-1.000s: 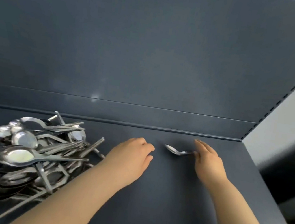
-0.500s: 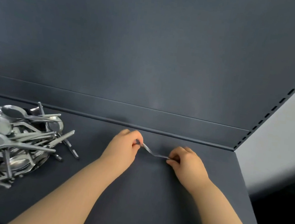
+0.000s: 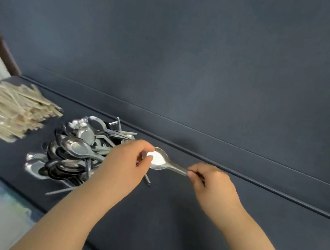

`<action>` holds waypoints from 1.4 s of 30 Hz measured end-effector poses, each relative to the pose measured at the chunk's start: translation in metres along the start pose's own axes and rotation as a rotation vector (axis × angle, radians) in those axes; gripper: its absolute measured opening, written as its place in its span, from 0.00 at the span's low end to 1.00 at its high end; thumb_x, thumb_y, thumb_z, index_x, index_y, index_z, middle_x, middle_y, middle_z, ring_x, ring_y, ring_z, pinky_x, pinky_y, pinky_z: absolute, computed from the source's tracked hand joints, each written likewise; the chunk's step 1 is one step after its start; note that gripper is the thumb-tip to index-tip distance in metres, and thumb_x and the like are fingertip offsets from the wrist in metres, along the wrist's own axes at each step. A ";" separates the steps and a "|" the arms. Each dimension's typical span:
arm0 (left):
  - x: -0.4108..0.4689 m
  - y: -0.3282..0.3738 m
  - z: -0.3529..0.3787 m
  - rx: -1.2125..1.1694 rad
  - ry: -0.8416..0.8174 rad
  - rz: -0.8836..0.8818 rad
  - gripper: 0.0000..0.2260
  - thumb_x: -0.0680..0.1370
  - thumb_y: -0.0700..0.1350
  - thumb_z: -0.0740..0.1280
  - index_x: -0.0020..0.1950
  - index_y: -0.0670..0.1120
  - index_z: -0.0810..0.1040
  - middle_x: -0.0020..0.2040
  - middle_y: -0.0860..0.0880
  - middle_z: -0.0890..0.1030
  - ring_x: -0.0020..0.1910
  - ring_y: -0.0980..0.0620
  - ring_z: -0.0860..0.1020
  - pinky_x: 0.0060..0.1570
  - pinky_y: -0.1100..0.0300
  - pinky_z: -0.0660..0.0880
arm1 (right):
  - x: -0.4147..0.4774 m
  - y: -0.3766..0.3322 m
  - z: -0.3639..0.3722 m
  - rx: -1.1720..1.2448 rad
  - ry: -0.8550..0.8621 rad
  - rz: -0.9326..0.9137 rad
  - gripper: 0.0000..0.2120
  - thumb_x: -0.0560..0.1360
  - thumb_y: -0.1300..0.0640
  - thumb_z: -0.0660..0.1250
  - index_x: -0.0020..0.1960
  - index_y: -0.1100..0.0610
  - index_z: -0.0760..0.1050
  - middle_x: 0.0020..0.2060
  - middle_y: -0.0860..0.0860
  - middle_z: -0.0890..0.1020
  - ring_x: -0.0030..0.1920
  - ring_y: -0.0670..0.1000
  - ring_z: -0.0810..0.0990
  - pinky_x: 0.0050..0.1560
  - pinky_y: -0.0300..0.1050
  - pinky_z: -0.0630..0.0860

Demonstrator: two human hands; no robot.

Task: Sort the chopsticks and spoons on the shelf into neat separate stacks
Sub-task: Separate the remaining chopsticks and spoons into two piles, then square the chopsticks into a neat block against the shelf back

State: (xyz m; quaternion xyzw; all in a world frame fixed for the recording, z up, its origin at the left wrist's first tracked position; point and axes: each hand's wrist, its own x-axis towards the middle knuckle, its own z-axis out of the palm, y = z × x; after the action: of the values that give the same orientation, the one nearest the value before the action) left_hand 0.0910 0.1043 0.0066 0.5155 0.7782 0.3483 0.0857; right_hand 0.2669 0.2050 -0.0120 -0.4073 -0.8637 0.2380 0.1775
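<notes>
The dark shelf [image 3: 188, 223] is seen spread wide. A pale chopstick pile [image 3: 9, 111] is laid at its nine o'clock end, with a jumbled spoon heap [image 3: 75, 150] found at that pile's four o'clock. The left hand [image 3: 126, 166] is held at the heap's three o'clock edge, fingers curled and pinched on the bowl of a single spoon [image 3: 161, 160]. The handle tip is clamped by the right hand [image 3: 213, 184], thumb against fingers, at three o'clock.

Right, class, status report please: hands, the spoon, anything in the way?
Left hand pinches spoon at bowl, right hand at handle. Spoon pile close beside left hand. Chopsticks stacked further left.
</notes>
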 end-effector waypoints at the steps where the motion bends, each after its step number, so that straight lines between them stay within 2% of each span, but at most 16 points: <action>1: 0.000 -0.012 -0.010 0.050 0.013 0.025 0.08 0.77 0.43 0.64 0.52 0.52 0.79 0.46 0.57 0.79 0.43 0.58 0.77 0.46 0.66 0.73 | 0.002 -0.014 0.008 -0.005 -0.007 -0.017 0.06 0.78 0.52 0.60 0.48 0.47 0.76 0.41 0.43 0.77 0.42 0.47 0.74 0.44 0.42 0.71; 3: 0.000 -0.037 -0.034 0.182 0.028 0.046 0.10 0.78 0.42 0.64 0.55 0.55 0.79 0.51 0.58 0.78 0.47 0.56 0.77 0.48 0.58 0.75 | 0.007 -0.044 0.026 -0.019 -0.022 -0.040 0.06 0.78 0.51 0.60 0.49 0.48 0.76 0.43 0.44 0.78 0.44 0.48 0.75 0.47 0.42 0.72; 6: 0.001 -0.080 -0.069 0.313 0.037 0.084 0.10 0.77 0.43 0.64 0.54 0.54 0.80 0.51 0.58 0.79 0.47 0.54 0.77 0.45 0.58 0.74 | 0.016 -0.087 0.065 -0.053 0.006 -0.114 0.08 0.78 0.52 0.59 0.50 0.50 0.77 0.47 0.46 0.80 0.50 0.50 0.75 0.52 0.44 0.72; 7: 0.002 -0.096 -0.079 0.323 0.028 0.101 0.09 0.77 0.42 0.65 0.53 0.53 0.81 0.50 0.57 0.80 0.46 0.54 0.77 0.44 0.58 0.74 | 0.018 -0.099 0.081 -0.081 0.040 -0.148 0.08 0.78 0.53 0.60 0.49 0.51 0.78 0.47 0.47 0.80 0.50 0.51 0.76 0.52 0.46 0.72; 10: 0.005 -0.148 -0.101 0.340 0.006 0.131 0.08 0.75 0.42 0.68 0.52 0.51 0.81 0.48 0.56 0.79 0.49 0.52 0.76 0.48 0.54 0.75 | 0.031 -0.132 0.128 -0.218 0.179 -0.188 0.04 0.71 0.54 0.66 0.41 0.53 0.79 0.44 0.48 0.78 0.45 0.53 0.78 0.44 0.50 0.75; 12: 0.008 -0.178 -0.107 0.318 0.016 0.122 0.10 0.75 0.44 0.68 0.57 0.50 0.80 0.52 0.54 0.78 0.55 0.51 0.74 0.54 0.51 0.74 | 0.039 -0.145 0.151 -0.262 0.210 -0.146 0.03 0.67 0.56 0.72 0.41 0.53 0.79 0.46 0.49 0.78 0.48 0.53 0.78 0.45 0.51 0.76; 15: 0.013 -0.205 -0.108 0.198 -0.056 0.091 0.20 0.77 0.51 0.63 0.69 0.54 0.69 0.63 0.58 0.69 0.66 0.54 0.65 0.66 0.57 0.64 | 0.046 -0.152 0.175 -0.298 0.214 -0.053 0.06 0.66 0.56 0.74 0.41 0.53 0.79 0.49 0.51 0.79 0.50 0.54 0.79 0.47 0.54 0.77; 17: 0.016 -0.213 -0.103 0.140 -0.156 0.084 0.24 0.79 0.54 0.59 0.74 0.56 0.60 0.66 0.61 0.62 0.69 0.58 0.58 0.68 0.62 0.57 | 0.046 -0.154 0.181 -0.308 0.229 0.005 0.07 0.66 0.55 0.74 0.43 0.53 0.79 0.49 0.50 0.79 0.49 0.55 0.79 0.47 0.54 0.77; 19: 0.021 -0.219 -0.099 0.158 -0.228 0.121 0.25 0.79 0.57 0.55 0.75 0.57 0.55 0.70 0.59 0.61 0.70 0.59 0.56 0.68 0.62 0.57 | 0.046 -0.156 0.185 -0.294 0.282 0.028 0.09 0.66 0.56 0.75 0.45 0.53 0.78 0.49 0.51 0.78 0.49 0.56 0.79 0.48 0.53 0.77; 21: 0.027 -0.221 -0.100 0.233 -0.229 0.187 0.25 0.78 0.59 0.52 0.75 0.58 0.55 0.70 0.57 0.63 0.70 0.56 0.58 0.67 0.59 0.60 | 0.044 -0.157 0.186 -0.253 0.338 0.002 0.11 0.66 0.59 0.75 0.48 0.55 0.78 0.50 0.52 0.78 0.52 0.56 0.77 0.53 0.52 0.76; 24: 0.036 -0.223 -0.107 0.338 -0.197 0.248 0.24 0.79 0.59 0.52 0.75 0.56 0.58 0.68 0.55 0.68 0.67 0.53 0.66 0.62 0.57 0.67 | 0.036 -0.159 0.186 -0.212 0.365 -0.025 0.13 0.69 0.60 0.72 0.53 0.56 0.77 0.54 0.51 0.76 0.58 0.52 0.72 0.61 0.46 0.68; 27: 0.032 -0.222 -0.118 0.437 -0.144 0.354 0.21 0.77 0.57 0.54 0.67 0.52 0.71 0.57 0.53 0.79 0.54 0.50 0.78 0.45 0.54 0.77 | 0.027 -0.166 0.185 -0.171 0.387 -0.035 0.12 0.71 0.60 0.70 0.53 0.55 0.77 0.55 0.50 0.75 0.59 0.49 0.70 0.60 0.42 0.67; 29: 0.022 -0.224 -0.122 0.480 -0.111 0.389 0.21 0.75 0.56 0.54 0.62 0.51 0.76 0.50 0.53 0.81 0.47 0.51 0.80 0.38 0.56 0.77 | 0.024 -0.172 0.185 -0.143 0.406 -0.064 0.11 0.70 0.59 0.68 0.53 0.55 0.76 0.55 0.49 0.75 0.57 0.48 0.71 0.58 0.42 0.69; 31: 0.010 -0.222 -0.129 0.514 -0.119 0.392 0.20 0.75 0.56 0.54 0.59 0.51 0.78 0.47 0.54 0.82 0.44 0.51 0.81 0.36 0.56 0.77 | 0.022 -0.179 0.188 -0.106 0.390 -0.091 0.12 0.70 0.60 0.68 0.53 0.55 0.76 0.55 0.49 0.75 0.57 0.49 0.72 0.57 0.42 0.70; 36: -0.014 -0.220 -0.148 0.551 -0.143 0.350 0.21 0.74 0.57 0.55 0.58 0.51 0.79 0.44 0.55 0.81 0.42 0.51 0.80 0.36 0.55 0.76 | 0.014 -0.207 0.187 -0.054 0.319 -0.167 0.13 0.71 0.58 0.66 0.55 0.53 0.74 0.56 0.48 0.75 0.59 0.46 0.70 0.61 0.36 0.65; 42: -0.017 -0.247 -0.176 0.511 -0.136 0.339 0.20 0.74 0.56 0.55 0.60 0.51 0.78 0.45 0.56 0.81 0.43 0.52 0.80 0.38 0.56 0.77 | 0.007 -0.237 0.197 -0.010 0.336 -0.149 0.13 0.72 0.59 0.67 0.56 0.53 0.75 0.56 0.45 0.74 0.58 0.42 0.69 0.59 0.39 0.69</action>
State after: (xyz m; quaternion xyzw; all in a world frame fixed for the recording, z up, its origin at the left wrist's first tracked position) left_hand -0.1716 -0.0459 -0.0220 0.6647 0.7361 0.1155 -0.0541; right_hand 0.0175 0.0269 -0.0414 -0.3770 -0.8509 0.1484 0.3344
